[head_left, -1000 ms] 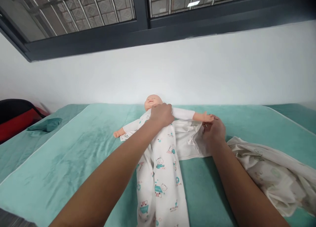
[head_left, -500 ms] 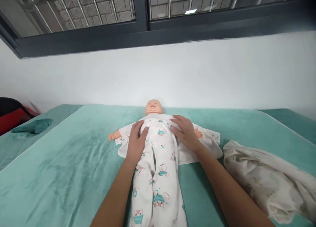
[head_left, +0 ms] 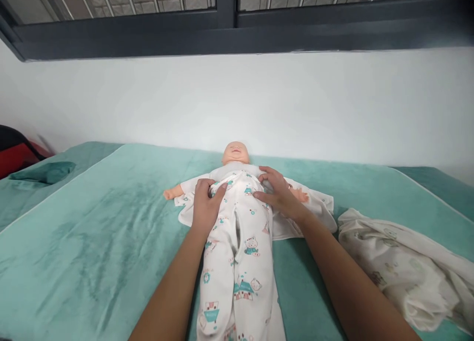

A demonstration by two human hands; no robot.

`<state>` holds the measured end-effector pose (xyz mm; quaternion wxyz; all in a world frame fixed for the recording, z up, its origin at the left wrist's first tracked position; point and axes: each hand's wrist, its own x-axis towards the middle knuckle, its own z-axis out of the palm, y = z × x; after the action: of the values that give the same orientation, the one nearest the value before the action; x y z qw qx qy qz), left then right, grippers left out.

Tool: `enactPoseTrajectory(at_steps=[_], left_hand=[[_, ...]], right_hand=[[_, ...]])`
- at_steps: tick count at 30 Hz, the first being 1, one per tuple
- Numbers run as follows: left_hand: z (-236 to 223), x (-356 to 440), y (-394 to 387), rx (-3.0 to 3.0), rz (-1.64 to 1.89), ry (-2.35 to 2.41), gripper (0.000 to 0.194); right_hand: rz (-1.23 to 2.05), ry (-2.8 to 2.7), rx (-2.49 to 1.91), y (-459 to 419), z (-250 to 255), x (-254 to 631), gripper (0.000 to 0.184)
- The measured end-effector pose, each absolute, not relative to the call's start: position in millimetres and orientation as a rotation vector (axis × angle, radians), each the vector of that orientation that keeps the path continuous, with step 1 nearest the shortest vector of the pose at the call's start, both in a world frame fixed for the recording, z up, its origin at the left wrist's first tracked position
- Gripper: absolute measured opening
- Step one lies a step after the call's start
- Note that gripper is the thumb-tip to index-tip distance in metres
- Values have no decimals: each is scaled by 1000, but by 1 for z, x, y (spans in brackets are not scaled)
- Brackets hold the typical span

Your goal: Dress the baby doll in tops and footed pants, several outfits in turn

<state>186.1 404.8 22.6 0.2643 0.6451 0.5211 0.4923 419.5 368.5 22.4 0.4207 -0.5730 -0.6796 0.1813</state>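
Observation:
A baby doll lies on its back, its head toward the wall and its arms spread. White printed baby trousers with bears and houses cover its front from the chest down. My left hand holds the trousers at the left side of the waist, thumb on top and fingers curled at the edge. At the opposite side of the waist, my right hand has its thumb on the cloth and its fingers bent around the edge. A white shirt is on the doll's arms, its panels spread out under the trousers.
A crumpled pale printed cloth lies to the right on the green bed cover. A dark green folded piece and a red and black item are at the far left. Behind stand a white wall and a dark window frame.
My fingers have drawn in at both sides of the trousers' waist, which now sits a little lower on the doll's chest. The view has tilted down slightly.

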Motion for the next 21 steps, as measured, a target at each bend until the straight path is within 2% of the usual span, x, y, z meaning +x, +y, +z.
enactPoseTrajectory(at_steps=[9,14,18,21], left_hand=[[22,190,393,1821,1342,1438,45],[19,189,392,1865,1334,1472,48],[16,187,392,1894,1294,1494,47],[13,186,392,1914,1303,1490,47]], right_hand=[[368,-1747,-1422,365,22,413,30],[305,-1696,-1410,363,19,409,26],[152,-1554,-1338,357,18,404,34],[104,-1486,-1236,348,18,397,32]])
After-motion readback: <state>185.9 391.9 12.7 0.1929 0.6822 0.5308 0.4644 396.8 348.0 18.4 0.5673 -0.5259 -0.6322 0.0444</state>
